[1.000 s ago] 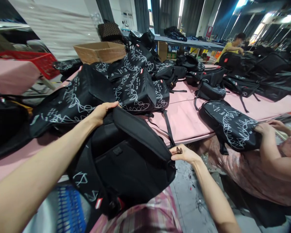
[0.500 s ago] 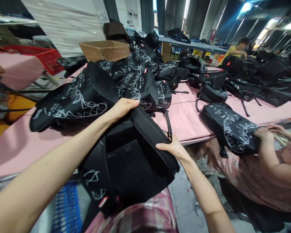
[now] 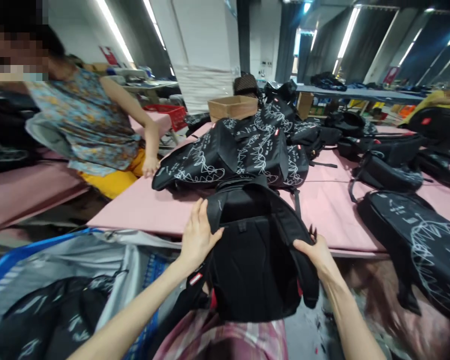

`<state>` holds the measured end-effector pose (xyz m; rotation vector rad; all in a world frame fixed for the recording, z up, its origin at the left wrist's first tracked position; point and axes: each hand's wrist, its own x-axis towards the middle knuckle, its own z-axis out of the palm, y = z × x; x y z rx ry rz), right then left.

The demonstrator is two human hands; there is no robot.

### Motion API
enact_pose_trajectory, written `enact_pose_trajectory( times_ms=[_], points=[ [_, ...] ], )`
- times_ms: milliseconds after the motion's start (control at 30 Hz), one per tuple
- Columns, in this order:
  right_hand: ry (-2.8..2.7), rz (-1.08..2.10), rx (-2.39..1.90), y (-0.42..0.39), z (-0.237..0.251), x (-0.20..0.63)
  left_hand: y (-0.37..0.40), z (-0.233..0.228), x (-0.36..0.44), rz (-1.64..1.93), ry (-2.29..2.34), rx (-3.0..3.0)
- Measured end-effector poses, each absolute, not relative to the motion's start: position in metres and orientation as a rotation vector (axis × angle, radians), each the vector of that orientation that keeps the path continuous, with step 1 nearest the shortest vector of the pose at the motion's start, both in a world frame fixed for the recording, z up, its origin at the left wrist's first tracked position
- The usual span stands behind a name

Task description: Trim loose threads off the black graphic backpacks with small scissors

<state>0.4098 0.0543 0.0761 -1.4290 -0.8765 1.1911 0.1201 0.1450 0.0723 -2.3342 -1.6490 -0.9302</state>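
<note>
**Holding a black backpack by both shoulder straps**

Gripping from either side, both hands keep a black backpack (image 3: 255,260) upright over the person's lap, its padded back panel facing the camera, just short of the pink table (image 3: 142,210). The left hand (image 3: 198,235) lies on the left strap, fingers curled onto its edge. The right hand (image 3: 317,255) closes around the right strap, fingers wrapped over it.

A pile of black backpacks with white scribble print (image 3: 243,155) covers the table beyond, with a cardboard box (image 3: 232,106) behind. At left, a co-worker in a patterned top rests a hand (image 3: 150,165) beside the pile. A blue crate (image 3: 18,255) lined with grey plastic sits lower left, holding more bags.
</note>
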Motion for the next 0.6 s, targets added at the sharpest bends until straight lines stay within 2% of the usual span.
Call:
enact_pose_trajectory(
  times_ms=[67,200,300,367,433,500,600],
  points=[
    [-0.946,1.102,-1.505,0.048,0.073,0.42,0.149,0.082,0.112,-1.0,-1.647,-2.389],
    [-1.246,0.844,-1.659,0.024,0.057,0.434,0.181,0.152,0.095,-0.916,-1.653,-2.449],
    [-1.48,0.899,-1.698,0.002,0.04,0.431,0.214,0.198,0.09,-0.619,-1.591,-2.716],
    [-1.561,0.959,-1.712,-0.01,0.032,0.429,0.232,0.211,0.093,-0.557,-1.533,-2.912],
    [-1.589,1.028,-1.687,-0.02,0.032,0.435,0.241,0.212,0.101,-0.707,-1.597,-3.137],
    [-1.552,1.068,-1.59,-0.024,0.046,0.447,0.242,0.205,0.11,-1.011,-1.792,-3.373],
    [-1.387,0.844,-1.467,-0.013,0.092,0.454,0.232,0.195,0.125,-1.403,-2.06,-3.592]
  ],
)
